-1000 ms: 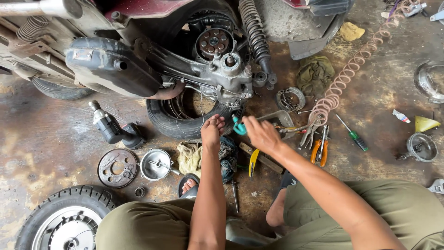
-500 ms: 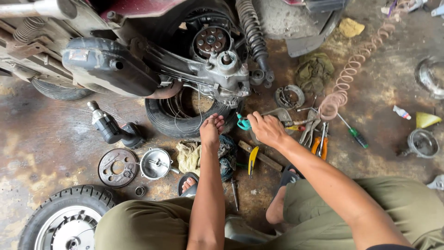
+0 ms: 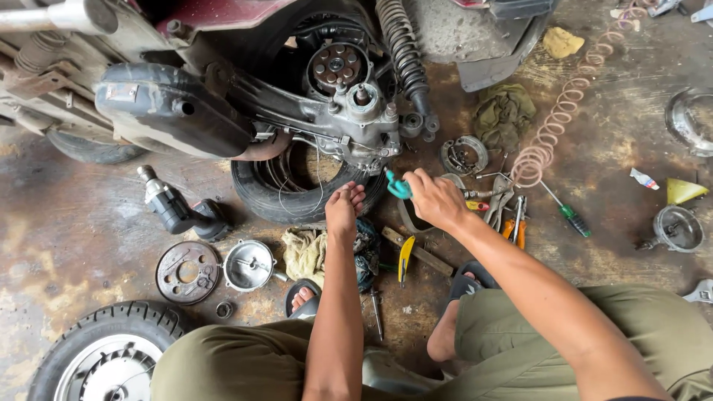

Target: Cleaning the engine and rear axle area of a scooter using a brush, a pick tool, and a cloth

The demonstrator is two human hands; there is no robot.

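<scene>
My right hand [image 3: 434,199] grips a tool with a green handle [image 3: 399,186], its tip pointing toward the grey engine casing [image 3: 364,122] of a scooter lying on its side. My left hand [image 3: 344,208] hovers just left of it, fingers loosely together, holding nothing that I can see. Both hands are above a bare black tyre [image 3: 286,189] lying flat under the casing. Under my left forearm a dirty rag [image 3: 304,252] lies on the floor.
A cordless impact wrench [image 3: 174,208], a round brake plate [image 3: 186,271] and a metal cover [image 3: 249,265] lie at left. A wheel with tyre [image 3: 104,353] is at the bottom left. Pliers [image 3: 515,223], a green screwdriver [image 3: 572,217], a coiled hose [image 3: 561,111] and brake shoes [image 3: 464,154] lie at right.
Both hands have shifted slightly up toward the engine casing, the right one still carrying the green-handled tool. The view has moved a little.
</scene>
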